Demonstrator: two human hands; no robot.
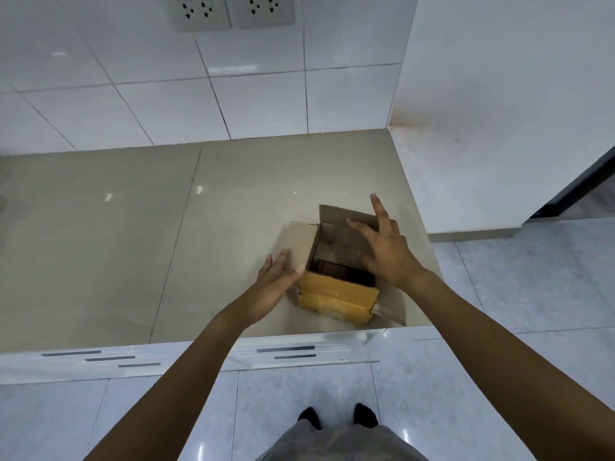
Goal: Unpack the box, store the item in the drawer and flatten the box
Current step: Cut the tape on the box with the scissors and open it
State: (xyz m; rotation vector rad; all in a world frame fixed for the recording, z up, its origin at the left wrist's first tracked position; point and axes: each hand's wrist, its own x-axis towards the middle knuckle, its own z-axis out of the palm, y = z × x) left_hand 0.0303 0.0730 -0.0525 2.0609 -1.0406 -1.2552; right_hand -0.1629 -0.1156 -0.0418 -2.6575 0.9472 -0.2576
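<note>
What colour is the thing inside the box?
Dark reddish brown item, seen in the head view.

A glossy beige surface (133, 227) meets a white tiled wall (166, 94) carrying two double sockets (233, 11). To the right stands a plain white wall (499, 94), stained near its foot. White drawer fronts (100, 361) with grey handles sit below. The floor (499, 294) is pale grey tile, shiny with light.
</note>
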